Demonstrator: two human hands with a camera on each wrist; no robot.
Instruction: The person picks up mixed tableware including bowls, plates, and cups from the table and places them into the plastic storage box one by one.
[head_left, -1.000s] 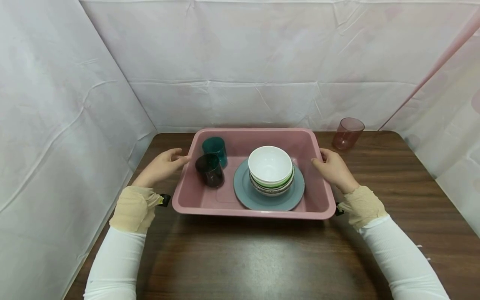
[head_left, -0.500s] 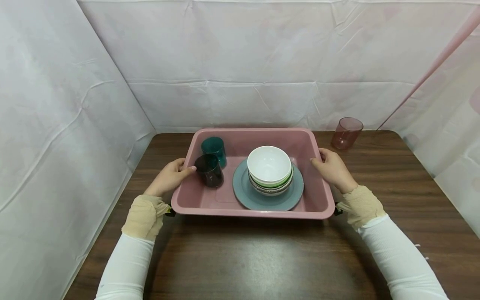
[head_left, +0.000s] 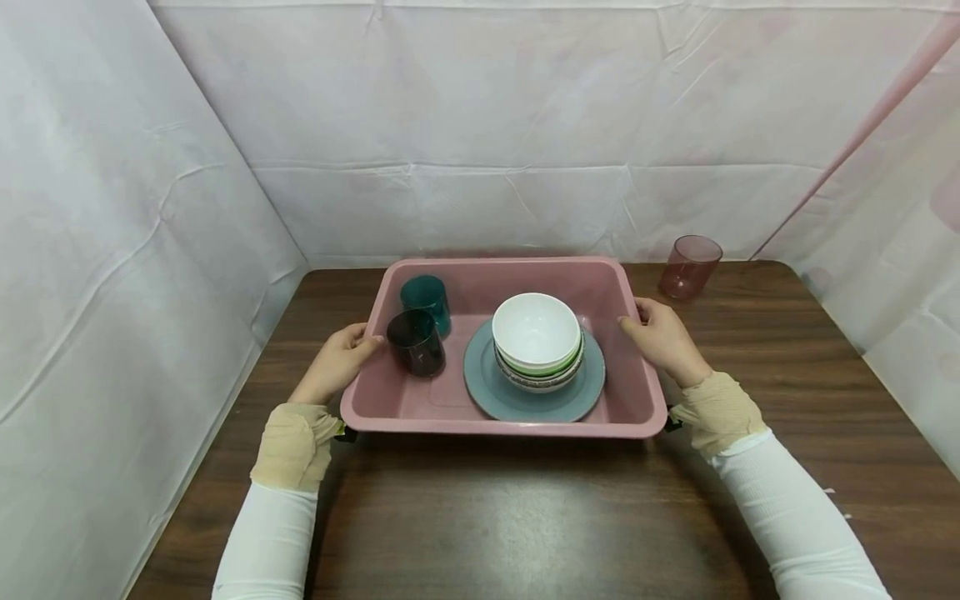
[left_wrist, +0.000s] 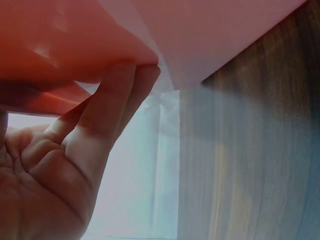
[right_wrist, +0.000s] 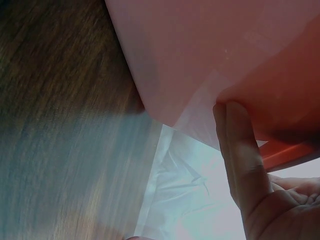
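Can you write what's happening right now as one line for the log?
left hand: grips pink tub left rim | right hand: grips right rim | inside: two cups, bowl stack on grey plate

The head view is bright and even, with soft light from above. The white sheets (head_left: 465, 125) behind look pale and a bit washed out. The tub (head_left: 502, 421) throws a soft dark shadow on the counter (head_left: 525, 517) just in front of it, and a dull shine sits on the wood there. Straight lines bend near the edges. Both wrist views are very close and blurry: the tub glows red-pink, the wood is smeared, and the fingers (left_wrist: 107, 107) are soft.
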